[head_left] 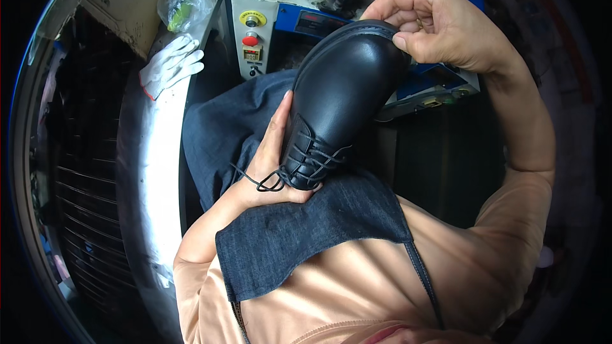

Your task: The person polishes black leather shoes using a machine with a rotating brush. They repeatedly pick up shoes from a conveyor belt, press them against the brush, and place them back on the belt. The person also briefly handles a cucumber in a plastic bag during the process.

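Observation:
A shiny black leather lace-up shoe (347, 79) is held up over my lap, its toe pointing away and to the right. My left hand (264, 162) grips it from beneath at the laced end, thumb and fingers along its sides. The black laces (313, 158) are tied, and a loose loop hangs over my left wrist. At the toe, my right hand (430, 28) pinches the sole edge between thumb and bent fingers. Whether something thin sits in that pinch cannot be made out. The shoe's underside is hidden.
Beyond the shoe stands a machine (258, 0) with a red button (250, 39) and a blue panel. On the white ledge at left lie a white work glove (171, 67) and a clear plastic bag (187, 9) with something green inside. A dark denim apron (306, 226) covers my lap.

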A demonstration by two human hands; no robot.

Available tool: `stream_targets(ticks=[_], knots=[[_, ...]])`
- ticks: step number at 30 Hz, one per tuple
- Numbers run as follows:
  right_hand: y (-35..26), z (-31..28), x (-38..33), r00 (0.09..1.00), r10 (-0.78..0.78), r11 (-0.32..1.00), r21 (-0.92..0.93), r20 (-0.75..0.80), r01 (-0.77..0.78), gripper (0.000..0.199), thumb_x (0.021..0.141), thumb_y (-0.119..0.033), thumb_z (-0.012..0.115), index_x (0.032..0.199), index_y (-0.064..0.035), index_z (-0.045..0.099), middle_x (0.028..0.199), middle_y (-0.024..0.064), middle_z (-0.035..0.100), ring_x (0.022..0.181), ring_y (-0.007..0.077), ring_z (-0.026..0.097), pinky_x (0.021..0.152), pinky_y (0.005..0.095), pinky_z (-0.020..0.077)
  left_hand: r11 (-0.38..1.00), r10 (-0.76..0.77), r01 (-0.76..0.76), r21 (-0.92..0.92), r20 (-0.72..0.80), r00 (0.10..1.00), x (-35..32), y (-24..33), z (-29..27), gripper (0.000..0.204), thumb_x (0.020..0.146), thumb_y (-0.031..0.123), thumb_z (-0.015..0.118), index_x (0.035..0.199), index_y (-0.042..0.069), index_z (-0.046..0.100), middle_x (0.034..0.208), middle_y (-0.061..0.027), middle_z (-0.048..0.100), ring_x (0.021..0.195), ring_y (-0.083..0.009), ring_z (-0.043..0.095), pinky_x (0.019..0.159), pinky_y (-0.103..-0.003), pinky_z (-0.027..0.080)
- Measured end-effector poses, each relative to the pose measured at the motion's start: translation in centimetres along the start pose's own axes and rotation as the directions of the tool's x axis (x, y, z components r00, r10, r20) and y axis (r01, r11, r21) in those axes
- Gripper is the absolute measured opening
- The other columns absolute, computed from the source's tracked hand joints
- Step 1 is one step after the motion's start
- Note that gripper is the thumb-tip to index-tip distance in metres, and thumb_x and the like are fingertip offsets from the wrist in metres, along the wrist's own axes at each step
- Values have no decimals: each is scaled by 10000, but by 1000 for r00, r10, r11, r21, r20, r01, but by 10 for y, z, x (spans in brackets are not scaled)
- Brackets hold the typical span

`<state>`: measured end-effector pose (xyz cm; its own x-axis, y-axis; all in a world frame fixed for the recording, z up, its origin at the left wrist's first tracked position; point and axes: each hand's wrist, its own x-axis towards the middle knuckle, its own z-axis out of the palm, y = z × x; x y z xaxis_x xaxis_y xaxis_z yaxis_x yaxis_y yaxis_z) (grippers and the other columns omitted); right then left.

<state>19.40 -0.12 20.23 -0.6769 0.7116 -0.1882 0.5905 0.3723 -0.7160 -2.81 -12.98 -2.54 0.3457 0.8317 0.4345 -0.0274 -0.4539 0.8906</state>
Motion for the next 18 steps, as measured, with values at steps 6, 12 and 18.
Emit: stream_targets(ticks=[6,12,18], knots=[[-3,2,2,999,43,997,-65,-24,-45,407,692,-47,630,1080,67,675,812,66,687,666,57,595,699,203,503,1000,-2,2,4,-12,1000,-1,-4,3,1297,600,238,880,1562,-23,49,1556,-268,265,1462,-382,295,1203,-439,247],[-3,0,3,998,60,996,-68,-12,-61,411,686,-38,626,1079,68,678,817,86,700,707,91,640,740,225,525,1000,-6,6,28,-9,1000,-2,-5,2,1300,596,244,882,1569,-1,54,1554,-266,263,1459,-390,296,1204,-451,248],[-4,0,2,999,53,996,-73,8,-53,404,705,-10,598,1096,56,674,895,109,722,814,135,689,805,263,548,1000,-5,5,19,-4,1000,0,-6,2,1308,589,249,881,1569,2,52,1554,-267,263,1458,-393,296,1205,-456,250]])
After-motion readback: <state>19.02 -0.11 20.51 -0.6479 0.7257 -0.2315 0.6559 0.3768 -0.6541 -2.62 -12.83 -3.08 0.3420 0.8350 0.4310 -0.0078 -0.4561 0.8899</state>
